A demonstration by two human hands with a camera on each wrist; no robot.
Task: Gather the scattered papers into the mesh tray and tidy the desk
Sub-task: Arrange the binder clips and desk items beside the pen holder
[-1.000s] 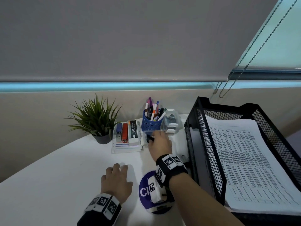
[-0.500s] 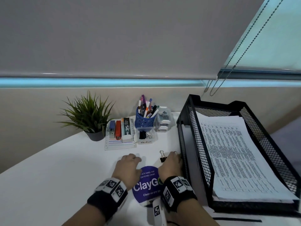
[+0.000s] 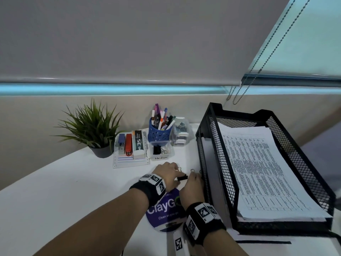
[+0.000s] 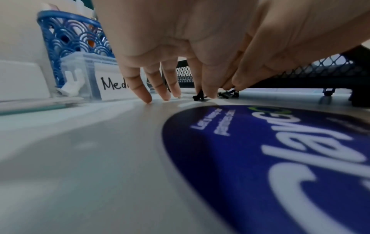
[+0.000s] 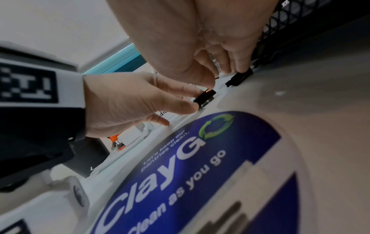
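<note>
White table point(image 3: 55, 200), curved edge, against a beige wall with a grey roller blind above and a bead chain point(image 3: 258, 58) hanging at right. Round blue "ClayGo / Clean as you go" sticker point(image 3: 164, 213) on the table under both wrists.

Left hand point(image 3: 167, 174): thumb and index pinch a black binder clip point(image 5: 205, 96), other fingertips point(image 4: 146, 96) down on the table. Right hand point(image 3: 193, 187): fingers curled, tips on a second black binder clip point(image 5: 240, 77) right beside the tray base; whether it actually grips it, can't tell. Both clips sit on the table between sticker and clear box.

Hard to read: head view shows only a sliver of black clip and two wire loops between the hands. Left wrist view is mostly palm; clips are tiny there. Printed text on the sheets isn't legible. A sheet edge pokes out under the tray front, cut off by the frame.

Containers:
- Black mesh tray point(image 3: 212, 145), right side, holds a stack of printed papers point(image 3: 258, 172).
- Blue pen cup point(image 3: 158, 133), pens and markers upright.
- Clear box labelled "Medium" point(image 3: 161, 150), binder clips inside.
- Stacked clear boxes point(image 3: 181, 133) behind, more clips in the top one.
- Flat clear tray point(image 3: 129, 159) with two staplers and a staple box.
- Potted plant point(image 3: 92, 130) at left.
</note>
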